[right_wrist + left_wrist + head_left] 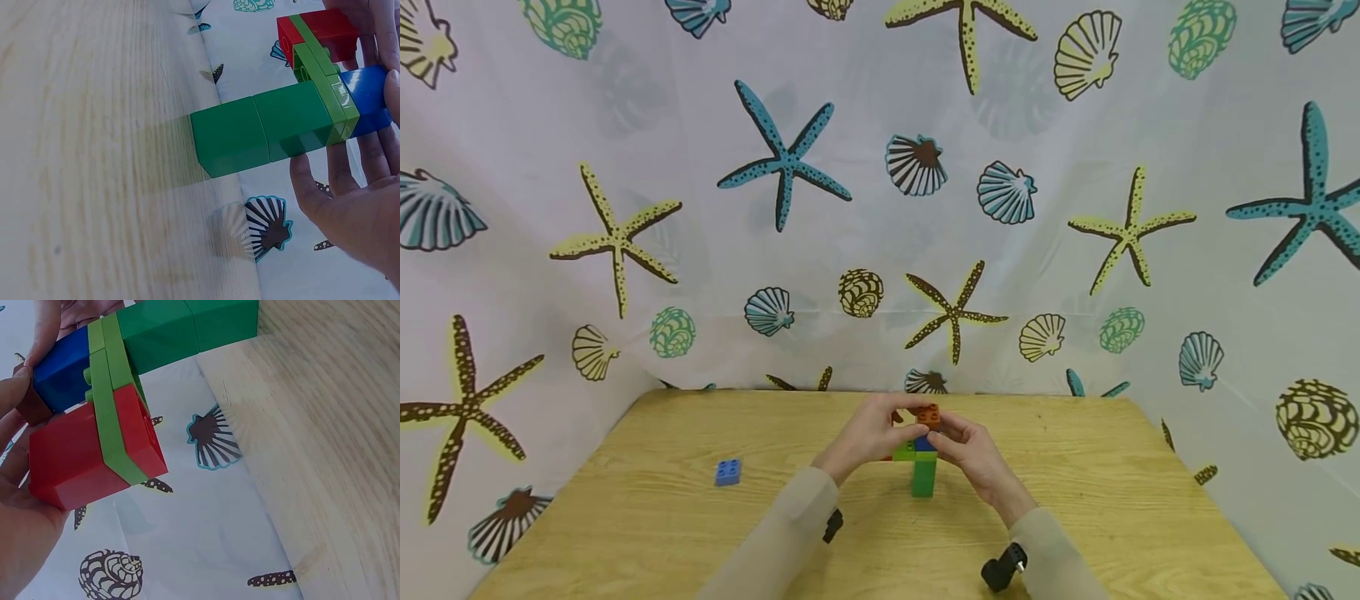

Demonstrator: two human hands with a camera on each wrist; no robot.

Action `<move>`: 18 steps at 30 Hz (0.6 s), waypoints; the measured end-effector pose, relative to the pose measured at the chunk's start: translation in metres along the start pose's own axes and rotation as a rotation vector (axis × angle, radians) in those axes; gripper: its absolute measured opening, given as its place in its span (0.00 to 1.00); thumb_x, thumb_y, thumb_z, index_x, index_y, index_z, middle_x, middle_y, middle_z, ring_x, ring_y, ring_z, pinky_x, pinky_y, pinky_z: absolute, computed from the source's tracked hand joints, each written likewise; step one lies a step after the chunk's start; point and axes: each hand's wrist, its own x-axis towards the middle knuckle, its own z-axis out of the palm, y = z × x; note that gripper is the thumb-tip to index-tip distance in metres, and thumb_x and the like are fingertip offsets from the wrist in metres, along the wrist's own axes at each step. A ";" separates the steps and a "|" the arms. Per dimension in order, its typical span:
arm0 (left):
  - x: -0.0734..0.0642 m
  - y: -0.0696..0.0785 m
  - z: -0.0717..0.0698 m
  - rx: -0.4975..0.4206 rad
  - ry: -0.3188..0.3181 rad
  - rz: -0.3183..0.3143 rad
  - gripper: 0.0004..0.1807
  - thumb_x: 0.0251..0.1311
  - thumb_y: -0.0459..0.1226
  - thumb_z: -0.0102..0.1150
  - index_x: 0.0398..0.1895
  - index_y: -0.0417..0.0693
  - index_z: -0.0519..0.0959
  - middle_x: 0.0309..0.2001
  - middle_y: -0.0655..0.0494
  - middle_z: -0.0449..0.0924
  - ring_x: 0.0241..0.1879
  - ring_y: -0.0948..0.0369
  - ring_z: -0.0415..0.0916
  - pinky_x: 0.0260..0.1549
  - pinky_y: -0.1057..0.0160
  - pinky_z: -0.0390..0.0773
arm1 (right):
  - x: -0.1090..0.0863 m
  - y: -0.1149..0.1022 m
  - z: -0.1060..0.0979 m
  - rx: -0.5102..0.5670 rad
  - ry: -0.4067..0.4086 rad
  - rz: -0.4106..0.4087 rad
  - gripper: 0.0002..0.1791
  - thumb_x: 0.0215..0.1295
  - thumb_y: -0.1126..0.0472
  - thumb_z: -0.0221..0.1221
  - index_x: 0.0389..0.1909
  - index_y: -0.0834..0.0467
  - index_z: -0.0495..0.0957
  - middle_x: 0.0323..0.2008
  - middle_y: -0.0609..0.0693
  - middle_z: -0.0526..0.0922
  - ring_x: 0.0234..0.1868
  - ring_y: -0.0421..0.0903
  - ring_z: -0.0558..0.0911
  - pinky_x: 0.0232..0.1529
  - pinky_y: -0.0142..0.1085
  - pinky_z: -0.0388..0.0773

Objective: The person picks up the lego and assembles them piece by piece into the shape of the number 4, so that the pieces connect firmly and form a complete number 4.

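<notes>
A tower of toy building bricks stands upright on the table between both hands. Two dark green bricks (259, 128) form its column. Across them lie light green pieces (111, 419), which reach to the left and carry a red brick (81, 456). Above the column sits a blue brick (367, 97), topped by an orange-brown brick (928, 415). My left hand (880, 429) pinches the orange-brown brick from the left, thumb in front. With thumb and fingers, my right hand (973, 457) grips the tower's upper part around the blue brick. Fingers partly hide the upper bricks.
A lighter blue brick (727, 472) lies alone on the wooden table (647, 517), left of the hands. Behind the table's far edge hangs a white curtain (865, 225) printed with shells and starfish. Black wrist devices (1003, 568) sit below the sleeves.
</notes>
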 end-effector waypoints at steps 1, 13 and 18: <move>0.000 0.000 0.000 -0.003 -0.001 0.001 0.20 0.63 0.38 0.64 0.59 0.49 0.80 0.49 0.54 0.84 0.45 0.57 0.78 0.37 0.66 0.76 | 0.000 0.000 0.000 -0.001 0.001 0.000 0.30 0.67 0.53 0.61 0.68 0.57 0.69 0.62 0.54 0.78 0.64 0.55 0.75 0.59 0.43 0.76; 0.003 -0.001 -0.003 -0.055 -0.048 -0.104 0.20 0.63 0.40 0.64 0.59 0.56 0.81 0.46 0.59 0.84 0.37 0.62 0.76 0.33 0.66 0.78 | 0.000 0.000 -0.001 -0.020 0.003 0.001 0.30 0.68 0.53 0.61 0.68 0.57 0.69 0.62 0.55 0.78 0.57 0.43 0.80 0.58 0.43 0.77; 0.004 -0.002 -0.003 -0.113 -0.065 -0.109 0.19 0.63 0.39 0.64 0.58 0.54 0.81 0.45 0.58 0.83 0.40 0.56 0.78 0.33 0.65 0.79 | 0.000 -0.002 -0.001 -0.019 0.000 0.009 0.30 0.68 0.53 0.61 0.68 0.57 0.69 0.62 0.55 0.77 0.58 0.43 0.80 0.59 0.44 0.76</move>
